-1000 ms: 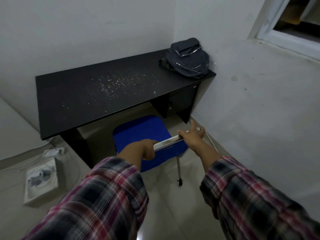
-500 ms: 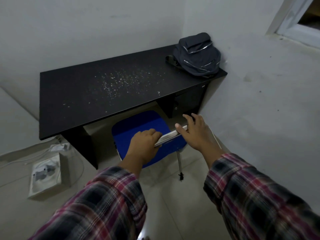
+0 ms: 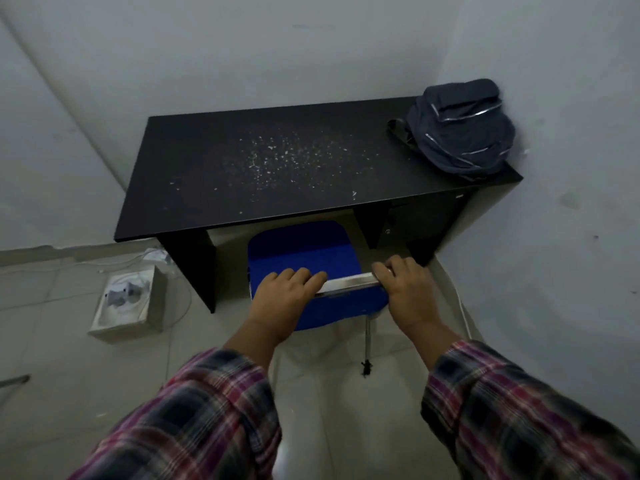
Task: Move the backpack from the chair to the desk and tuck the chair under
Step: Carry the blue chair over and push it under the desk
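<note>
A dark grey backpack (image 3: 460, 129) lies on the far right corner of the black desk (image 3: 214, 188), against the wall. The blue chair (image 3: 304, 251) stands with the front of its seat under the desk's edge, in the knee gap. My left hand (image 3: 287, 296) grips the left part of the chair's metal top rail (image 3: 349, 282). My right hand (image 3: 405, 285) rests over the rail's right end, fingers curled on it. One thin chair leg (image 3: 367, 341) shows below the seat.
The desk's drawer unit (image 3: 415, 226) stands right of the chair, a side panel (image 3: 194, 268) left of it. A white box with cables (image 3: 124, 303) sits on the tiled floor at left. Walls close in behind and to the right.
The chair has slid further under the desk. My right hand has gone from fingers spread to curled over the rail. The view has swung so the desk sits more square.
</note>
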A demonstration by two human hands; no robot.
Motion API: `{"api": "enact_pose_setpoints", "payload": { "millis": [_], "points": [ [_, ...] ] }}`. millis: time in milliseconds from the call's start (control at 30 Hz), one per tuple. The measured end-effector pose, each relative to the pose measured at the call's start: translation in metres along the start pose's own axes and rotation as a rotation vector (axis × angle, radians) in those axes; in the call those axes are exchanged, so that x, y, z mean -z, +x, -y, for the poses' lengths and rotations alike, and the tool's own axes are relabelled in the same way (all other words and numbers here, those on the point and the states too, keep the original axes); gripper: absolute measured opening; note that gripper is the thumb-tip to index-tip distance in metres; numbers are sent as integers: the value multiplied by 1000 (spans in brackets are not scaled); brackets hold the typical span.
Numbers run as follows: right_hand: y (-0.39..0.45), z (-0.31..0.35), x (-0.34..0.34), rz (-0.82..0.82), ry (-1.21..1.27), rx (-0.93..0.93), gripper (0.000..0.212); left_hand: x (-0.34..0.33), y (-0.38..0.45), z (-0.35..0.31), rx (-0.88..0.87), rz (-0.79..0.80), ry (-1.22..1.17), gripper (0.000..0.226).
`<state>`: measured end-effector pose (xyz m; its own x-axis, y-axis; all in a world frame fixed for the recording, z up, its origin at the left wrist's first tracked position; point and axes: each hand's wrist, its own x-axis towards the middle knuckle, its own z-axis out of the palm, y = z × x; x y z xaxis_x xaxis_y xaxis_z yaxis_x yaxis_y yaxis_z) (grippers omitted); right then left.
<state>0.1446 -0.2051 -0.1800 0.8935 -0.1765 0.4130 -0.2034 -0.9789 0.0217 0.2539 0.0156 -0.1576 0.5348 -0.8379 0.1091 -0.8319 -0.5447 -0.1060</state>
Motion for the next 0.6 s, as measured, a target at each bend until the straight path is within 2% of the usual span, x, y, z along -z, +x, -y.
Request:
{"api": "enact_pose_setpoints", "payload": {
  "millis": [167,300,600],
  "points": [
    [37,3,-19,-46,23,-17,36,2,26,21,74,9,24,56],
    [75,5,-39,-72,50,-34,42,-4,58,48,128,38,26,47],
    [165,-1,-81,-86,77,-87,46,-20,134,113,147,-25,8,38]
  ]
}}
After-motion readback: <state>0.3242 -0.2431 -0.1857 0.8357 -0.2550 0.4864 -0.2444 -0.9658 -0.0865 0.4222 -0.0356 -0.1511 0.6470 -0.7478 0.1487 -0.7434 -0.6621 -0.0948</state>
